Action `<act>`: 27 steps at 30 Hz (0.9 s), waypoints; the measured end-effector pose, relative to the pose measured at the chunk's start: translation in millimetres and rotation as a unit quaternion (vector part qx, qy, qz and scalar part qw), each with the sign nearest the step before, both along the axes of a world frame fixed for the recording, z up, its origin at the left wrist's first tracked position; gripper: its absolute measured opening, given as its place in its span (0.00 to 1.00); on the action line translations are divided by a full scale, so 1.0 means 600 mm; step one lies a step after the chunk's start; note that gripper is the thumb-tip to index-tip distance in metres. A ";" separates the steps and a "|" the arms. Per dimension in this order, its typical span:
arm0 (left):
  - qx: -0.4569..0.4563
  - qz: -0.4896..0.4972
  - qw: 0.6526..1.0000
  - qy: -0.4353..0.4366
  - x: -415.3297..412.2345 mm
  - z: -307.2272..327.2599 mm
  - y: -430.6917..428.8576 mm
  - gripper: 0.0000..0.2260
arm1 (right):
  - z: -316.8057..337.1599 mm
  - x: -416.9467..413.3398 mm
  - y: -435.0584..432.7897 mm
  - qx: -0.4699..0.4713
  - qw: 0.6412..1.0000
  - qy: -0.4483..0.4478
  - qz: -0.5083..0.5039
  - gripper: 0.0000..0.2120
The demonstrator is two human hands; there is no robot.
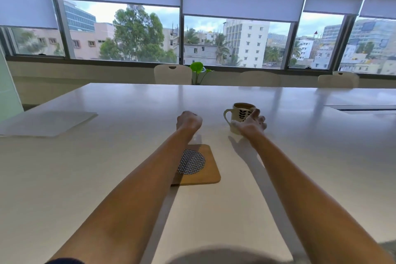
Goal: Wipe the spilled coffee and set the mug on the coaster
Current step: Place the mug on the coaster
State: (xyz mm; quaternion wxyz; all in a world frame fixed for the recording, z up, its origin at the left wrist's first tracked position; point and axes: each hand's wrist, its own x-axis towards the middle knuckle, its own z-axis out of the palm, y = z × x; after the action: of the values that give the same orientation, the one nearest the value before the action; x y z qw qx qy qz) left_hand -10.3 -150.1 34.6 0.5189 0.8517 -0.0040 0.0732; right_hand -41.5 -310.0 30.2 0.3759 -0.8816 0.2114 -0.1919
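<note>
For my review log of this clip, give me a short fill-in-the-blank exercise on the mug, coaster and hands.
1. The mug stands on the ____, not on the coaster.
2. The left hand is closed into a ____.
3. The ____ hand reaches for the mug with fingers spread.
4. The mug's handle points toward the person's ____.

Missing words: table; fist; right; left

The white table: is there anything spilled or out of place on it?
No spill is visible on the white table. The cream leaf-patterned mug stands upright off the square wooden coaster, beyond it, with the right hand at it.
</note>
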 end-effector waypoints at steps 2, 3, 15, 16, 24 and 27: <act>-0.021 -0.024 0.999 0.002 0.026 0.001 -0.019 0.10 | 0.005 0.018 -0.019 0.018 1.000 -0.013 -0.003 0.34; -0.031 -0.035 0.999 0.007 0.039 0.001 -0.028 0.12 | 0.006 0.027 -0.028 0.022 1.000 -0.015 -0.005 0.35; -0.159 -0.150 0.966 0.138 0.148 -0.011 -0.119 0.17 | -0.012 0.108 -0.115 0.122 0.991 -0.006 0.049 0.53; -0.160 -0.155 0.965 0.140 0.151 -0.013 -0.126 0.16 | -0.014 0.111 -0.120 0.132 0.989 -0.004 0.061 0.53; -0.179 -0.184 0.952 0.164 0.166 -0.022 -0.164 0.18 | -0.024 0.130 -0.140 0.142 0.975 0.002 0.173 0.41; -0.181 -0.166 0.955 0.167 0.167 -0.022 -0.175 0.17 | -0.031 0.134 -0.147 0.174 0.966 -0.014 0.192 0.34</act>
State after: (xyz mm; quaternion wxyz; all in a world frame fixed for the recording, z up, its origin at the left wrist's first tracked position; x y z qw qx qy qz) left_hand 90.1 -255.3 21.2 0.6623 0.7310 -0.0448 -0.1580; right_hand 38.9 -398.3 11.8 0.5559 -0.8241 0.0628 -0.0886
